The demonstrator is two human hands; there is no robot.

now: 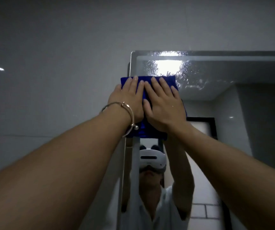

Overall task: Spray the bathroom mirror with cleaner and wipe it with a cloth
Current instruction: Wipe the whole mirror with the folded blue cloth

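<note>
A blue cloth lies flat against the bathroom mirror near its top left corner. My left hand, with a thin bangle at the wrist, presses on the cloth's left half with straight fingers. Beside it, my right hand presses on the right half, fingers spread and flat. Both arms reach upward. Spray droplets speckle the glass just above and to the right of the cloth, around a bright reflected light. No spray bottle is in view.
A grey tiled wall fills the left and top of the view. The mirror's left edge runs down behind my hands. In the mirror appear a person with a white headset and a dark-framed doorway.
</note>
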